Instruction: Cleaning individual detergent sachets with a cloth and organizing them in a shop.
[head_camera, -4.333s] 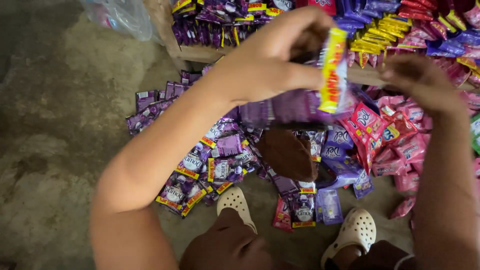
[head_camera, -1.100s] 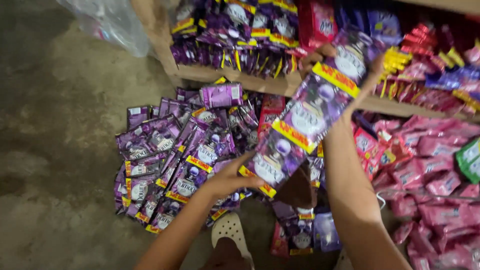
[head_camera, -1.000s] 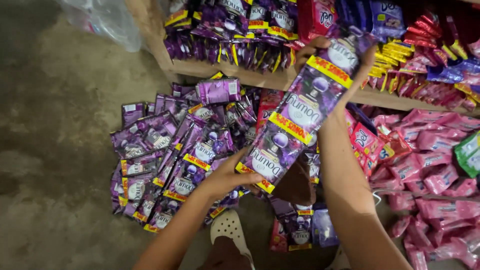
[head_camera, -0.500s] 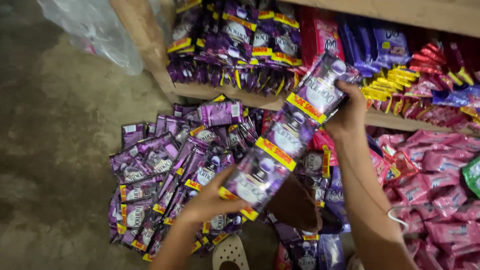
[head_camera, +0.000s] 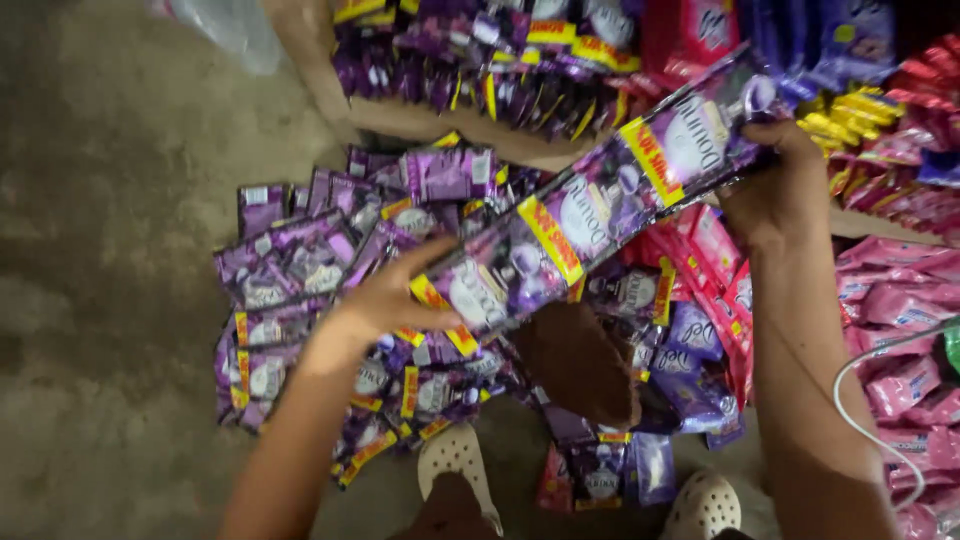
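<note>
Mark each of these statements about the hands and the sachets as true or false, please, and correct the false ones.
1. Both hands hold one purple sachet strip. True: the left hand has its lower end and the right hand its upper end.
2. The strip lies flat on the floor. False: it is stretched in the air above the purple sachet pile.
3. Pink sachets lie at the right. True.
4. The person is barefoot. False: pale clogs show at the bottom.
5. The floor is wooden. False: it looks like grey concrete.
</note>
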